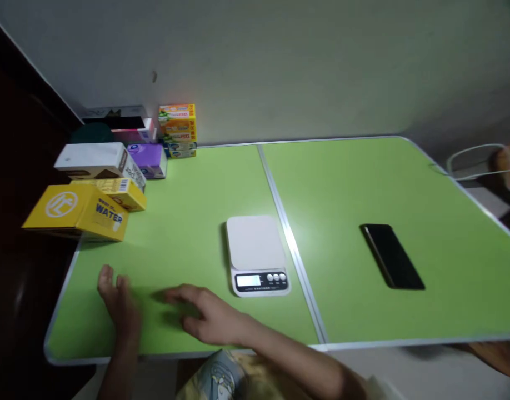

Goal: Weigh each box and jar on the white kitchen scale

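My left hand [120, 303] is above the near left part of the table, a little in front of the yellow "WATER" box [109, 215]. Its fingers are apart and nothing is in them; motion blurs it somewhat. To the right, my right hand [200, 312] reaches leftward over the green tabletop, thumb and forefinger apart, holding nothing. Just beyond that hand lies a white digital kitchen scale [257, 244] with a lit display and several buttons. No item rests on its platform.
Several boxes stand at the back left: a white one [90, 154], a flat yellow one [130, 194], a purple one [149, 158] and an orange-yellow stack [178, 130]. A black phone [392, 256] lies right of the metal seam [294, 247]. A white cable [475, 147] hangs beyond the table's right edge.
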Tool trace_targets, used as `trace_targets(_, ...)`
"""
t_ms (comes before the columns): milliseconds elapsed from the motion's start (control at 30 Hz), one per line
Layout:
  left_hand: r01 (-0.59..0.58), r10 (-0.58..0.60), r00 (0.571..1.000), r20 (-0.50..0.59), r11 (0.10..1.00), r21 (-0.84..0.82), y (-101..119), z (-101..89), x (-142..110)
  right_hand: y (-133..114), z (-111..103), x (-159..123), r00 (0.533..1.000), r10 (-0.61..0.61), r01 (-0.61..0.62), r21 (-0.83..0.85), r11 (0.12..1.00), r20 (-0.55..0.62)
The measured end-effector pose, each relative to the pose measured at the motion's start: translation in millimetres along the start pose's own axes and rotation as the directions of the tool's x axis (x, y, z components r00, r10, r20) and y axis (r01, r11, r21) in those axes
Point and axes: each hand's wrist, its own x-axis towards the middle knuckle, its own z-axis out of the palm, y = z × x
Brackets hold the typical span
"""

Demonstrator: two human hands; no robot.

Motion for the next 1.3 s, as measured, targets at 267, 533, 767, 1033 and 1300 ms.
trace_targets(267,-0.320,0.295,0.825,0.482,0.947,-0.033,34,46.6,-108,22,-31,-116,0.849,-0.105,0.005,-0.192,0.981,-0.518)
trace_targets(533,-0.610,0.515,0.669,0.535,0.792,0.000,55,110.4,-88,54,-102,-147,0.628,-0.166,-0.031,-0.237,0.971,-0.760)
trace_targets(767,-0.469,0.429,0.736,0.524,0.881,-0.062,59,178.5,-42,77,-170,-92,0.622,-0.023,-0.033,-0.056,0.998,-0.783)
trace_targets(1033,-0.505,0.477,0.689,0.545,0.856,-0.111,50,197.6,-33,91,-181,-72,0.683,-0.103,-0.069,-0.205,0.976,-0.723)
trace_targets(1300,-0.511,0.456,0.652,0.606,0.855,-0.094,53,199.2,-39,94,-181,-77,0.701,-0.113,-0.129,-0.282,0.951,-0.704)
